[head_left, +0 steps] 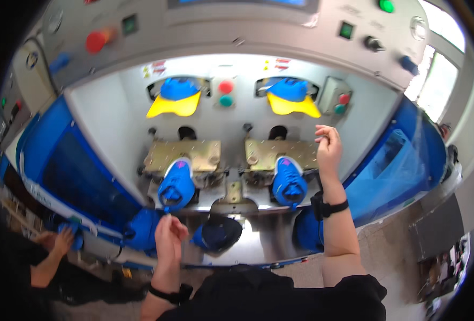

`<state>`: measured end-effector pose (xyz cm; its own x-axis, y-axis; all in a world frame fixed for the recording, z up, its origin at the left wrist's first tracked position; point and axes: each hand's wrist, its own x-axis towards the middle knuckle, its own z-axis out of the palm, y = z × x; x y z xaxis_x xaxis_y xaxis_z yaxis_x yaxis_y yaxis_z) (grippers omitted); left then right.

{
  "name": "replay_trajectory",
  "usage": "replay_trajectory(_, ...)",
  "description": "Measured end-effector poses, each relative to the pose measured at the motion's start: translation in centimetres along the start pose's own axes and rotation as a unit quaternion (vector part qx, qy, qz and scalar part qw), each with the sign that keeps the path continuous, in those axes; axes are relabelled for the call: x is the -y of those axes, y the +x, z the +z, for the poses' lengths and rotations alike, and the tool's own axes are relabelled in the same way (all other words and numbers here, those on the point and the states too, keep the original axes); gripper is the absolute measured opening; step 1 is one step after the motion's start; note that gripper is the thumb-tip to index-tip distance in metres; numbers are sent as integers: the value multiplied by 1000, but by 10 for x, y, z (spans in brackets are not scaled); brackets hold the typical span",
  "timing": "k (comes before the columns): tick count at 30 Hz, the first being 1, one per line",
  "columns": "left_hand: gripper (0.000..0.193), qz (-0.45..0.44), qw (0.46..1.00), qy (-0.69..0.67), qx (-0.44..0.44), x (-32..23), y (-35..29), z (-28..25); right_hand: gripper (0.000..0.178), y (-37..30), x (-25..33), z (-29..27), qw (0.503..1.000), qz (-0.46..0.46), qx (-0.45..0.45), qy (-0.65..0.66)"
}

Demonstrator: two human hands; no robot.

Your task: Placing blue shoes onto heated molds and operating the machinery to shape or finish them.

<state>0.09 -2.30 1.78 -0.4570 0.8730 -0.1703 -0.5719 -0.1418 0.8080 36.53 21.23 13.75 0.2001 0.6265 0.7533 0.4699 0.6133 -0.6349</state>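
Observation:
My left hand (171, 234) is low at centre-left, fingers bent together, its fingertips right at the small tab on the near end of a blue shoe upper (177, 186). Whether it grips the tab is hard to see. That upper sits under the left brass-coloured plate (186, 153) and has a white edge and a pink mark. A matching blue upper (290, 184) sits under the right plate (277, 152). My right hand (329, 142) is raised beside the right plate, below a button box (336, 97). Its fingers are loosely curled and apart, with nothing seen in them.
Two blue-and-yellow pieces (175, 97) (293, 96) are mounted on the back wall. A dark navy piece (221, 234) lies on the metal shelf (253, 235). Blue doors flank the machine. At lower left another person's hands (60, 242) hold something blue.

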Motion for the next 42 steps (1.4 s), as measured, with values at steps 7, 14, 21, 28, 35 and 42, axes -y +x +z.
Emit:
replay_trajectory(7,22,128,967,-71,-207,-19,27,-46,19,-149,64,42,957,-113,262,57)
replay_trajectory(14,30,-48,990,-44,-129,-6,34,-62,36,-219,140,129,894,-146,416,81)
replay_trajectory(21,32,-133,990,-49,-2,14,88,-55,49,-249,144,190,872,-75,484,-6)
replay_trajectory(28,33,-107,993,46,-4,41,108,-60,56,-255,143,182,868,-77,488,-46)
replay_trajectory(35,29,-50,986,155,38,45,106,-66,63,-266,137,177,880,-75,465,-55)
replay_trajectory(42,35,-46,981,186,38,47,110,-70,65,-267,143,174,877,-53,472,-66)
